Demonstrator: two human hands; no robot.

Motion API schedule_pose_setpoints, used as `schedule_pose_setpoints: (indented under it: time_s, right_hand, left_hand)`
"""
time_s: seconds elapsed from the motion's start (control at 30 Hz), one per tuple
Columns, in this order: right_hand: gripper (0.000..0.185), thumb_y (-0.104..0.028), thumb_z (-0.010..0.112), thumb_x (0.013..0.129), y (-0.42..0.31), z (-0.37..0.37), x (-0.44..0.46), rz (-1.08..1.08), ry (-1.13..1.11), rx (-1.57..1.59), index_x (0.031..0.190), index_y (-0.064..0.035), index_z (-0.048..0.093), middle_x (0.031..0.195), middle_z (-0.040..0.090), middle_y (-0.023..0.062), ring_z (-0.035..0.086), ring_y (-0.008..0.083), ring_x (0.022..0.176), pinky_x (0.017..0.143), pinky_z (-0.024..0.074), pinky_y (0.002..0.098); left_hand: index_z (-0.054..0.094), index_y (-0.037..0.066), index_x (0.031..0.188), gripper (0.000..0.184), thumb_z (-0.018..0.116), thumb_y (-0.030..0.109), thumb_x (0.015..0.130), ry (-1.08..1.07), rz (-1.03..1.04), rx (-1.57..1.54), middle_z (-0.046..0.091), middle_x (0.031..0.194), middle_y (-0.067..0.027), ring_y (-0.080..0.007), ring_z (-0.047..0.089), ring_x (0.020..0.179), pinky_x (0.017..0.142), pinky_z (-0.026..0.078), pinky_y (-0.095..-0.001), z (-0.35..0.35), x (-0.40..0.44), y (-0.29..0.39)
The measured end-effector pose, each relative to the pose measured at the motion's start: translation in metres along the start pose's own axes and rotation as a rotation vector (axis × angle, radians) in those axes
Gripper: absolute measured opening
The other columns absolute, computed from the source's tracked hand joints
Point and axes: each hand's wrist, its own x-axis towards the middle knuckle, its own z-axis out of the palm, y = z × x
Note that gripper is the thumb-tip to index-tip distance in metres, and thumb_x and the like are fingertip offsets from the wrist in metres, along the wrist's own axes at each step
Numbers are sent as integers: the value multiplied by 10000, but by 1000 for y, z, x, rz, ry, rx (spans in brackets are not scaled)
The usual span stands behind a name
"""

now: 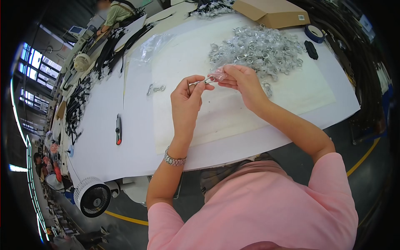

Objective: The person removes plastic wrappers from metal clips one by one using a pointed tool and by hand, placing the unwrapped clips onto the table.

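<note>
My left hand [186, 100] pinches a metal snap hook [203, 82] between thumb and fingers above the white table. Close beside it, my right hand [246, 85] is closed on a crumpled clear plastic bag [218, 74] at the hook's end. Whether the hook is still partly inside the plastic I cannot tell. Beyond my right hand lies a big pile of plastic-wrapped metal snap hooks [260, 49]. One small wrapped hook [267, 88] sits apart, just below the pile. Left of my left hand, bare metal hooks [156, 88] rest on the table.
A utility knife [119, 130] lies at left. Clear plastic [154, 46], black straps [109, 52] and a cardboard box [273, 13] are farther back. A tape roll [314, 33] and black object [311, 50] lie right. A fan [93, 197] stands by the edge; a co-worker [118, 13] sits far left.
</note>
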Motion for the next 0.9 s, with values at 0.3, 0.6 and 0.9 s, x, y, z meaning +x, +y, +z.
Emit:
schedule_pose_setpoints:
  time_s: [0.3,0.6,0.9]
  right_hand:
    - [312,-210,594,1089,6,6,-2,-94,-38,-83,1199,39,748,1101,786,108,748,160,996,948,592,316]
    - [323,-209,638,1085,6,14,-5,-237,-91,-183,1230,65,731,1120,784,100,736,144,998,937,597,318]
    - [354,-273,625,1097,-1,9,-6,72,-140,40,1290,11,711,1208,775,121,747,189,1121,1050,577,335]
  left_hand:
    - [679,-11,1237,227,646,134,1066,-14,29,-46,799,943,-108,-7,394,520,469,292,-190,4,-1,-2]
    - [651,-5,1291,262,642,138,1072,8,47,-121,794,935,-93,-8,402,522,466,299,-191,5,-1,-3]
    - [650,-9,1298,271,644,145,1075,-18,45,-86,792,884,-56,1,397,523,468,303,-198,5,0,-4]
